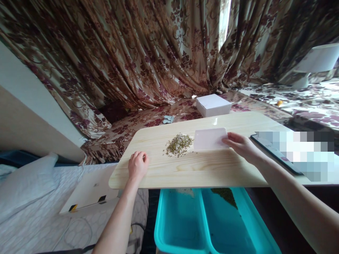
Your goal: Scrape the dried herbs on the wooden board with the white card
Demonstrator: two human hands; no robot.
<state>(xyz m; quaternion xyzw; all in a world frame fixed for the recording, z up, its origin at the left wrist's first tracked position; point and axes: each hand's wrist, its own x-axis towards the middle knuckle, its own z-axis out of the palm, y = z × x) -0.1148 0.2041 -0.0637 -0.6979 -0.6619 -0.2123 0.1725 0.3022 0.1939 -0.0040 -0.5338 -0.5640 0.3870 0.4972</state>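
Observation:
A small heap of green and pale grains [179,144] lies on a light wooden tabletop [201,167]. Just right of the heap stands a white plastic scraper card [210,139], and my right hand [239,144] grips its right edge with the fingers closed on it. My left hand [137,165] rests on the board near its front left corner, fingers curled into a loose fist with nothing seen in it.
Two turquoise bins [206,225] sit below the table's front edge; the right one holds dark green grains [225,197]. A white box [213,104] stands behind the table, a dark phone [275,151] lies at the right. A bed with a pillow [23,183] is at the left.

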